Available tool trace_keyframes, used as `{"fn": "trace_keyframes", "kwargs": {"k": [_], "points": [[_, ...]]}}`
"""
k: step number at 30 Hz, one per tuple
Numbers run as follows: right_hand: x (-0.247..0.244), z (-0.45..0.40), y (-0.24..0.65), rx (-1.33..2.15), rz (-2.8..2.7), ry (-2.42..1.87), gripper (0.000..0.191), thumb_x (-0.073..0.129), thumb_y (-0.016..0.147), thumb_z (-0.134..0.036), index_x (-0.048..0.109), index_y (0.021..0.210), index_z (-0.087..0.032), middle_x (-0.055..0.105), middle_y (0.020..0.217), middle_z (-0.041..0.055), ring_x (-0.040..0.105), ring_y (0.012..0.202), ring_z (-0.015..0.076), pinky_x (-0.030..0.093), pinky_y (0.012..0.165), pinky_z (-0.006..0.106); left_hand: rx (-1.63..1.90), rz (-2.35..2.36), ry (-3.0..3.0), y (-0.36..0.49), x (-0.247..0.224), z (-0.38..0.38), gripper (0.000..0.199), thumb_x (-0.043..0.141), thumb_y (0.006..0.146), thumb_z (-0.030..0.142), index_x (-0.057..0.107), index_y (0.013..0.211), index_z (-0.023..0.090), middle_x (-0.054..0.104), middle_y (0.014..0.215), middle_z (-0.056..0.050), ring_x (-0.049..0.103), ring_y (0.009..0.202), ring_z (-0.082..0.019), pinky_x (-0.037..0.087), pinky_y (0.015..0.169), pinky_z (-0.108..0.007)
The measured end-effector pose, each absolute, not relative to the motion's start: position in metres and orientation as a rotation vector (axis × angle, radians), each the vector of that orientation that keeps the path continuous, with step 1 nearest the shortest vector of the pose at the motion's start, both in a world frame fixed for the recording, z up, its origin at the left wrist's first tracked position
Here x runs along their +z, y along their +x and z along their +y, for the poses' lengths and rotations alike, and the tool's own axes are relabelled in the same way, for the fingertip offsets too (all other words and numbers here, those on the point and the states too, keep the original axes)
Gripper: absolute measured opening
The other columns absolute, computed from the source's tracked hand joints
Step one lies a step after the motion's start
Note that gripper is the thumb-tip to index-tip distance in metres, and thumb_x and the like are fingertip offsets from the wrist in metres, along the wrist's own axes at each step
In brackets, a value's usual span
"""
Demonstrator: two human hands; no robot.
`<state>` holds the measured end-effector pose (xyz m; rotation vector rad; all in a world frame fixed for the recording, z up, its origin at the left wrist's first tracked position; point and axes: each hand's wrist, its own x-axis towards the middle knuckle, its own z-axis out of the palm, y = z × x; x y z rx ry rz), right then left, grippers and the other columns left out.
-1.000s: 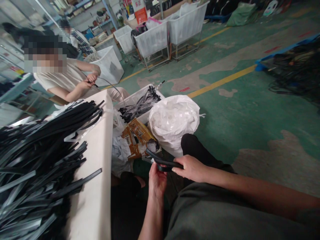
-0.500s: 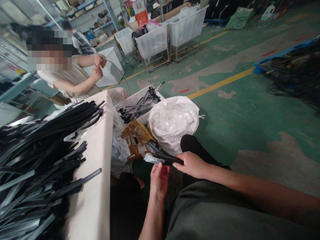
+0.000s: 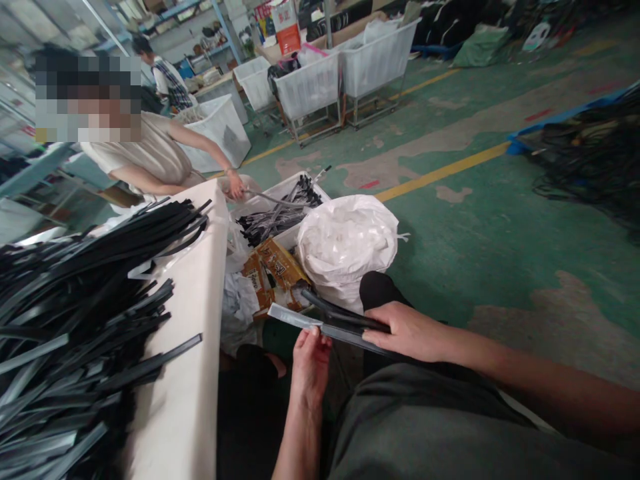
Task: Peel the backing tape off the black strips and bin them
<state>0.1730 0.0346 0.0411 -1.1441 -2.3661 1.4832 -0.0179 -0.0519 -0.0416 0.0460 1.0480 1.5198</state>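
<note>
Over my lap, my right hand (image 3: 407, 330) is wrapped round several black rubber strips (image 3: 345, 313), whose free ends point left. One strip carries a pale, shiny film (image 3: 293, 317) that sticks out past its end. My left hand (image 3: 313, 353) pinches this film between thumb and fingertips, close to where it meets the black strip. On my left a big pile of similar black strips (image 3: 65, 320) lies on a cream-white surface (image 3: 183, 393), some with pale backing showing.
Ahead stand a white woven sack (image 3: 345, 283) of clear film scraps, a brown carton (image 3: 277, 273) and a white bin (image 3: 320, 190) of strips. A co-worker (image 3: 150, 150) sits beyond the table. Wheeled white tubs (image 3: 310, 87) stand farther back; a blue pallet (image 3: 520, 140) holds black material at right.
My right hand has moved a little right with the strips, and more of the film shows beyond my left fingers. The co-worker's hands have dropped toward the bin with a strip.
</note>
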Motion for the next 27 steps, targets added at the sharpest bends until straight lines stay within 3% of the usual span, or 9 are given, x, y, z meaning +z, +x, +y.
{"fn": "trace_keyframes", "kwargs": {"k": [4, 10, 16, 21, 27], "points": [[0.027, 0.033, 0.15, 1.342, -2.349, -1.203, 0.02, 0.056, 0.085, -0.03, 0.067, 0.078, -0.014, 0.067, 0.07, 0.0039, 0.059, 0.064, 0.0179, 0.035, 0.057, 0.024, 1.413, 1.009, 0.162, 0.003, -0.04, -0.058, 0.023, 0.083, 0.066, 0.026, 0.067, 0.074, 0.012, 0.057, 0.065, 0.001, 0.049, 0.058, -0.007, 0.043, 0.058, -0.019], [0.036, 0.031, 0.165, 1.479, -2.465, -0.983, 0.021, 0.057, 0.085, -0.032, 0.067, 0.078, -0.015, 0.066, 0.069, 0.0033, 0.057, 0.061, 0.0171, 0.036, 0.056, 0.023, 1.596, 1.05, 0.144, -0.024, -0.033, -0.055, 0.026, 0.085, 0.062, 0.029, 0.066, 0.071, 0.014, 0.053, 0.061, 0.004, 0.044, 0.056, -0.006, 0.04, 0.057, -0.019], [0.04, 0.033, 0.147, 1.338, -2.387, -1.11, 0.021, 0.056, 0.085, -0.03, 0.064, 0.073, -0.015, 0.063, 0.066, 0.0029, 0.056, 0.062, 0.0169, 0.033, 0.055, 0.023, 1.451, 1.023, 0.227, -0.007, -0.03, -0.057, 0.025, 0.084, 0.063, 0.028, 0.07, 0.077, 0.013, 0.059, 0.068, 0.001, 0.048, 0.059, -0.007, 0.041, 0.059, -0.019], [0.038, 0.028, 0.155, 1.379, -2.525, -0.883, 0.021, 0.061, 0.084, -0.034, 0.064, 0.075, -0.016, 0.063, 0.066, 0.0025, 0.054, 0.059, 0.0158, 0.031, 0.055, 0.024, 1.611, 1.127, 0.156, -0.025, -0.029, -0.056, 0.026, 0.087, 0.055, 0.025, 0.067, 0.069, 0.016, 0.06, 0.066, 0.002, 0.051, 0.059, -0.008, 0.043, 0.059, -0.019], [0.034, 0.028, 0.148, 1.349, -2.424, -1.022, 0.014, 0.058, 0.083, -0.025, 0.066, 0.078, -0.015, 0.067, 0.07, 0.0038, 0.058, 0.062, 0.0164, 0.032, 0.055, 0.023, 1.478, 1.025, 0.248, -0.01, -0.029, -0.06, 0.02, 0.083, 0.065, 0.027, 0.069, 0.072, 0.014, 0.057, 0.062, 0.002, 0.048, 0.058, -0.007, 0.043, 0.059, -0.019]]}}
